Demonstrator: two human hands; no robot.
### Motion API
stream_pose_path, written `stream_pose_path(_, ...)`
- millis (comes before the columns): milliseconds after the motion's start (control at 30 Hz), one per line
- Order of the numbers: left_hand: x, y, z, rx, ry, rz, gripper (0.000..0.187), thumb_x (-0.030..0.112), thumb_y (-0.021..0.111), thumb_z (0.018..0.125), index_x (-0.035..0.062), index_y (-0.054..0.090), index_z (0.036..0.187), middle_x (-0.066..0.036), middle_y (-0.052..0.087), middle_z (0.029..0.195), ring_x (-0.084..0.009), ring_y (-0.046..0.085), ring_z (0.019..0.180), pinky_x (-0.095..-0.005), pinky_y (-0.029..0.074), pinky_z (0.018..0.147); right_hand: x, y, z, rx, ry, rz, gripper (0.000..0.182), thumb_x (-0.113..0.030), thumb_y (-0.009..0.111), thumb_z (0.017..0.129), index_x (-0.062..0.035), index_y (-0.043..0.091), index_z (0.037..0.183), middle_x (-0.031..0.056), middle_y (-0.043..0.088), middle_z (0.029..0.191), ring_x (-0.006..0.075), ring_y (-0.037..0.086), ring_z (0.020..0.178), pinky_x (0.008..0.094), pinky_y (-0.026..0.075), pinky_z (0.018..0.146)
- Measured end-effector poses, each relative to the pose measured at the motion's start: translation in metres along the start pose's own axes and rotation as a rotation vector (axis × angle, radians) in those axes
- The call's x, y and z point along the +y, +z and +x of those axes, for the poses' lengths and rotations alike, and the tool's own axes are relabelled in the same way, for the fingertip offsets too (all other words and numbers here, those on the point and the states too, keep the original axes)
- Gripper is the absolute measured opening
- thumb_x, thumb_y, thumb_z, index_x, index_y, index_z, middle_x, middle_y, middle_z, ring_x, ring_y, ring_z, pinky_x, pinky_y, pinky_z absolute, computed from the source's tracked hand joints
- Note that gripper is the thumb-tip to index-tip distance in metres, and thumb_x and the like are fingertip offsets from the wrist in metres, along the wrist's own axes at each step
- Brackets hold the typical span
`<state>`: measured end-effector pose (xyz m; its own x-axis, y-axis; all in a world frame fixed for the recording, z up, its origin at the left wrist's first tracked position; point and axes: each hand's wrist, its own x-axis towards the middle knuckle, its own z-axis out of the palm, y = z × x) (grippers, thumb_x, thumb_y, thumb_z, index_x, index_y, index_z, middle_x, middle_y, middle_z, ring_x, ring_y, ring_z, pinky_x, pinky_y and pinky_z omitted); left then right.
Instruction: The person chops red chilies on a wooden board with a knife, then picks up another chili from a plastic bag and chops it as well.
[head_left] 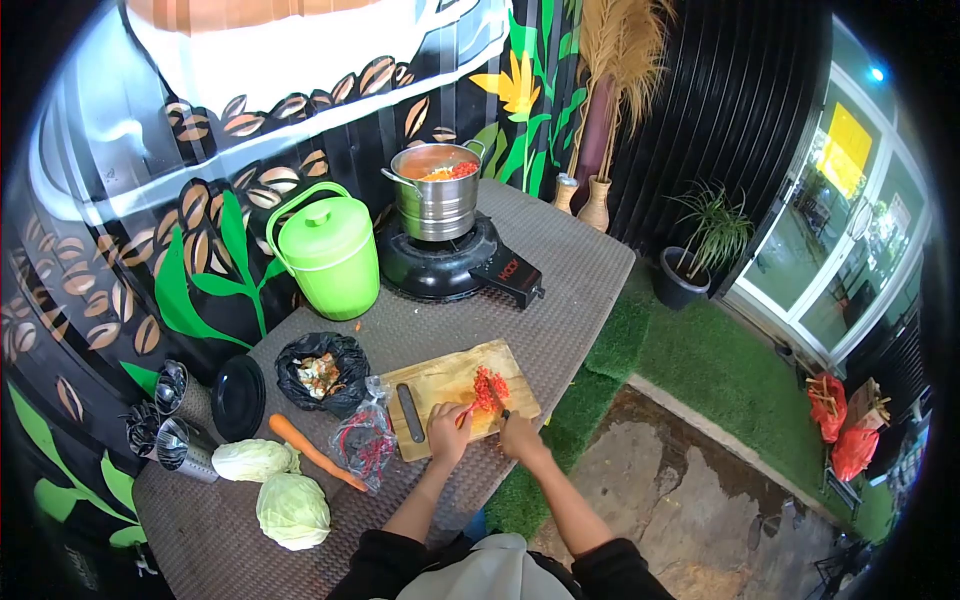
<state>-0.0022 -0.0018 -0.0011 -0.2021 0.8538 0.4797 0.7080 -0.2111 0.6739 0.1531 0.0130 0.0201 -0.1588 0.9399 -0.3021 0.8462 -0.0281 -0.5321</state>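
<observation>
A grey woven-textured table (560, 250) carried all items. At its far end stood a black single-burner stove (440, 268), with a green lidded bucket (328, 255) just beside it. A wooden cutting board (440, 385) lay near the front edge. Left of the board lay a black bag of scraps (322, 372), a black plate (238, 397), a carrot (315, 452) and two cabbages (292, 510).

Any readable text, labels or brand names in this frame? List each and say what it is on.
Red lettering on the black stove front panel: too blurred to read with certainty.
Yellow sign behind the glass door: no legible words.
Nothing readable on the green bucket or the cutting board.
</observation>
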Motion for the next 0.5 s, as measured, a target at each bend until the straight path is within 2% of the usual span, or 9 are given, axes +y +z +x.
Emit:
stream_pose_path(67,0.000,0.001,0.001,-0.001,-0.004,0.006,0.013,0.011,0.067,0.076,0.0058,0.069,0.087,-0.007,0.062,0.084,-0.0266,0.055,0.085,-0.0359,0.046,0.077,-0.016,0.020,-0.018,0.265,0.120,-0.010,0.036,-0.031,0.042,0.094,0.0040,0.046,0.104,0.0276,0.063,0.083,0.0421,0.064,0.074,0.0491,0.052,0.065)
stream_pose_path(100,-0.001,0.001,0.000,0.003,0.000,0.000,0.013,0.011,0.067,0.076,0.0057,0.070,0.087,-0.008,0.062,0.084,-0.0267,0.056,0.085,-0.0360,0.046,0.077,-0.024,0.019,-0.023,0.188,0.188,0.053,0.035,-0.032,0.044,0.093,0.0009,0.045,0.105,0.0296,0.062,0.091,0.0455,0.061,0.089,0.0521,0.049,0.076)
stream_pose_path(200,-0.002,0.000,0.001,0.004,-0.001,-0.015,0.013,0.011,0.067,0.075,0.0055,0.070,0.086,-0.008,0.062,0.084,-0.0269,0.056,0.085,-0.0361,0.046,0.077,-0.026,0.011,-0.013,0.185,0.161,0.017,0.032,-0.028,0.044,0.092,0.0004,0.045,0.107,0.0262,0.063,0.096,0.0410,0.063,0.089,0.0490,0.050,0.077)
stream_pose_path(267,-0.002,0.001,0.001,-0.001,0.001,-0.030,0.013,0.011,0.068,0.075,0.0055,0.070,0.086,-0.008,0.062,0.084,-0.0270,0.056,0.085,-0.0362,0.046,0.077,-0.009,0.003,0.008,0.170,0.106,-0.046,0.030,-0.022,0.047,0.090,0.0018,0.046,0.108,0.0261,0.064,0.094,0.0412,0.063,0.089,0.0485,0.050,0.077)
stream_pose_path(333,-0.007,0.002,0.000,0.003,-0.008,-0.076,0.014,0.011,0.068,0.074,0.0053,0.070,0.086,-0.009,0.062,0.082,-0.0278,0.056,0.084,-0.0363,0.046,0.077,-0.012,-0.021,0.024,-0.063,0.030,-0.036,0.031,-0.017,0.048,0.087,0.0039,0.046,0.109,0.0265,0.063,0.094,0.0421,0.062,0.091,0.0481,0.050,0.079)
stream_pose_path(367,-0.009,0.001,0.000,0.004,-0.007,-0.074,0.014,0.011,0.068,0.074,0.0053,0.070,0.086,-0.009,0.062,0.082,-0.0278,0.056,0.084,-0.0363,0.046,0.077,-0.026,-0.038,0.018,-0.202,0.096,0.000,0.033,-0.016,0.048,0.086,0.0052,0.045,0.111,0.0276,0.063,0.095,0.0438,0.062,0.091,0.0486,0.049,0.079)
stream_pose_path(400,-0.010,0.001,0.000,0.012,-0.013,-0.104,0.014,0.010,0.069,0.074,0.0048,0.070,0.087,-0.010,0.062,0.081,-0.0279,0.057,0.082,-0.0361,0.046,0.076,-0.024,-0.026,0.016,-0.200,0.094,0.001,0.033,-0.016,0.048,0.086,0.0052,0.045,0.111,0.0276,0.063,0.095,0.0438,0.062,0.091,0.0486,0.049,0.079)
stream_pose_path(467,-0.009,0.000,0.002,0.021,-0.013,-0.138,0.015,0.009,0.069,0.074,0.0042,0.070,0.087,-0.010,0.062,0.080,-0.0281,0.057,0.080,-0.0359,0.047,0.074,-0.019,0.011,0.006,0.110,0.018,0.025,0.037,-0.029,0.041,0.094,0.0048,0.046,0.108,0.0319,0.060,0.094,0.0439,0.061,0.091,0.0519,0.048,0.079)
stream_pose_path(500,-0.006,-0.002,0.002,0.023,-0.071,-0.166,0.015,0.009,0.070,0.074,0.0035,0.070,0.088,-0.011,0.062,0.079,-0.0277,0.057,0.078,-0.0355,0.047,0.072,-0.034,0.016,-0.011,0.195,0.103,0.064,0.035,-0.029,0.041,0.094,0.0041,0.046,0.106,0.0321,0.060,0.097,0.0453,0.060,0.091,0.0536,0.046,0.081)
